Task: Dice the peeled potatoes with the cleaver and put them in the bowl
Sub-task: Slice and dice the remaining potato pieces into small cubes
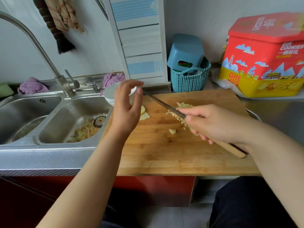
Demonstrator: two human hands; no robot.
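While your right hand (pixel 212 124) grips the cleaver (pixel 166 106) by its wooden handle with the blade laid low and diced potato (pixel 184 112) heaped along it, ready to carry, your left hand (pixel 126 104) hangs open and empty in front of the white bowl (pixel 110 93) at the chopping board's (pixel 164 153) far left corner. A few uncut potato slices (pixel 144 114) lie just beside that hand, a stray piece sits mid-board, and the peel-filled sink (pixel 65 119) adjoins the board's left edge, so a spill there seems the main risk.

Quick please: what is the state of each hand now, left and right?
Left hand: open, raised above the cutting board, holding nothing.
Right hand: closed in a grip on the cleaver, diced potato beside the blade.
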